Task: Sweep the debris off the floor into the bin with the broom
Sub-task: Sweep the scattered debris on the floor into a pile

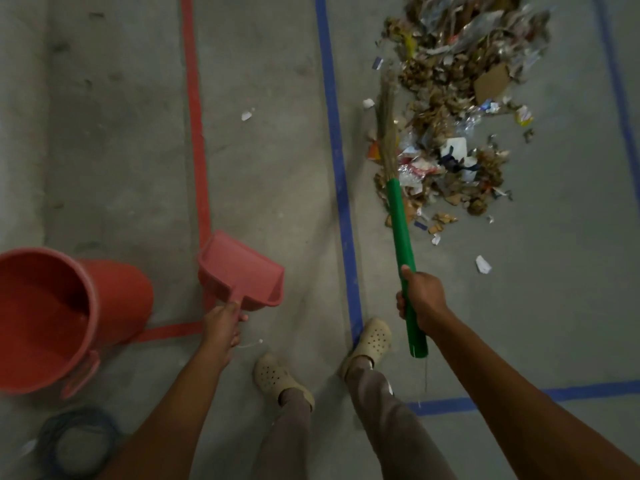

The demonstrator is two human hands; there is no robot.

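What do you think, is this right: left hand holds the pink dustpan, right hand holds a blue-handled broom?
Not quite: the head view shows the right hand holding a green-handled broom, not blue. The left hand does hold the pink dustpan.

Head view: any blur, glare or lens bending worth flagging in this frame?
Head view: dim, flat light, with no hard shadows or glare. The broom bristles and the debris pile are smeared, likely by motion blur. The dustpan edges and the bin rim are slightly soft. The blue tape line curves a little, which fits wide-angle distortion.
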